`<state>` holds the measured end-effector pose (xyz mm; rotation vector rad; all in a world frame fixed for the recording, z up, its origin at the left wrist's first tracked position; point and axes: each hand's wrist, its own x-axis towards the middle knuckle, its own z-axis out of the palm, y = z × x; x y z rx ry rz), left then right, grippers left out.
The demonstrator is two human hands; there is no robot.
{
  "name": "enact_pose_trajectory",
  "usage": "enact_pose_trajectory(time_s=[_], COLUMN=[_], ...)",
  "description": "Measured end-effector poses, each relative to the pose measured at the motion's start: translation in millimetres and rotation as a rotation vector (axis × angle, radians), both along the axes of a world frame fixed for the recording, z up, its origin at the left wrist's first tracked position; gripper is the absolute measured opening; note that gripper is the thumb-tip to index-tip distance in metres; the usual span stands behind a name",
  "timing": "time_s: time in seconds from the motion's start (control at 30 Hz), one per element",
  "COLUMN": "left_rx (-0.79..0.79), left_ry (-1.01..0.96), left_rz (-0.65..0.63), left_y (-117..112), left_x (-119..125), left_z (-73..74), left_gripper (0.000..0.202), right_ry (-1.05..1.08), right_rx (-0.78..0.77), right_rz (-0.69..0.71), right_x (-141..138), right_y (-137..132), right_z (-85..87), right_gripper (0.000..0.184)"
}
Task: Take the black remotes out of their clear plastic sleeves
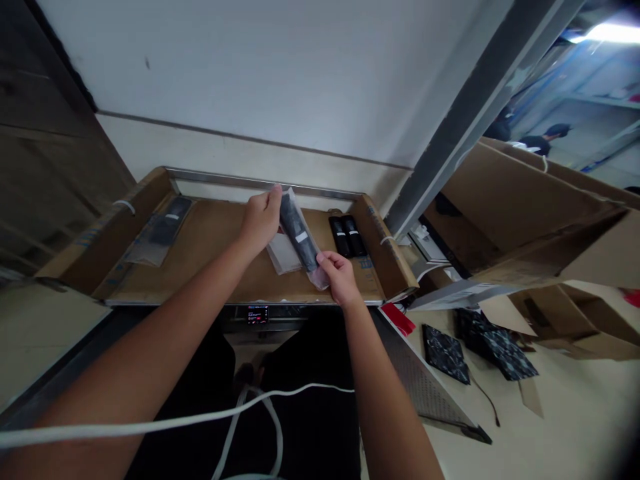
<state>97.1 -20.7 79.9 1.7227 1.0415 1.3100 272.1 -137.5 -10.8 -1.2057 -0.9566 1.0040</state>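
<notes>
A long black remote-like device in a clear plastic bag (299, 235) is held over the cardboard-lined work tray (210, 240). My left hand (260, 220) pinches the bag's far end with closed fingers. My right hand (339, 273) grips its near end, fingers curled. Under the bag lies a flat empty plastic sleeve (283, 257). Two bare black devices (347, 235) lie side by side at the tray's right. Another bagged black device (163, 230) rests at the left.
Cardboard flaps (387, 250) wall the tray's sides. Open cardboard boxes (545, 220) stand on the right. Black fan-like parts (490, 347) lie on the floor. A white cable (200, 417) crosses my lap. A small lit display (257, 314) sits under the tray's front edge.
</notes>
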Motion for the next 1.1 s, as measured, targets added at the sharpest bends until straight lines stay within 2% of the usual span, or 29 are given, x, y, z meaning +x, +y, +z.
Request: enact_pose_trajectory(time_s=[0.13, 0.3, 0.43, 0.53, 0.67, 0.8, 0.9, 1.0, 1.07, 1.1], left_rx=[0.069, 0.111, 0.111, 0.15, 0.234, 0.254, 0.239, 0.244, 0.256, 0.248], left_ry=[0.062, 0.112, 0.194, 0.236, 0.213, 0.12, -0.047, -0.312, -0.486, -0.579], left_rz=[0.079, -0.057, -0.169, -0.146, -0.114, -0.102, -0.073, 0.016, 0.154, 0.242], left_y=[-4.2, -22.5, -28.3, -28.6, -32.4, -39.7, -38.5, -19.6, 3.3, 16.1], left_x=[7.9, 16.5, 16.5, 14.7, 16.0, 20.2, 16.8, -3.2, -27.4, -41.9], left_z=[12.2, 30.9, 31.6, 32.7, 41.2, 52.4, 65.5, 82.7, 88.0, 86.0], left_gripper=[0.053, 0.05, 0.05, 0.053, 0.051, 0.05, 0.053, 0.056, 0.057, 0.056], right_ry=[-0.074, -0.202, -0.204, -0.21, -0.283, -0.494, -0.61, -0.669, -0.705, -0.725], right_rx=[0.005, 0.016, 0.051, 0.056, 0.045, 0.108, 0.166, 0.192, 0.186, 0.174], right_rz=[0.045, 0.042, 0.087, 0.091, 0.073, -0.016, -0.082, -0.15, -0.207, -0.243], right_x=[-3.5, -2.7, 0.7, 0.8, -2.8, -5.7, -7.1, -9.5, -11.7, -12.7], right_y=[-0.7, 0.5, 1.3, 0.9, -0.4, -1.4, -1.9, -3.6, -5.0, -5.4], right_z=[2.3, -0.9, -4.8, -4.4, -0.7, 0.6, -2.6, -6.8, -8.7, -9.2], right_gripper=[0.04, 0.04, 0.035, 0.035, 0.037, 0.035, 0.033, 0.036, 0.044, 0.046])
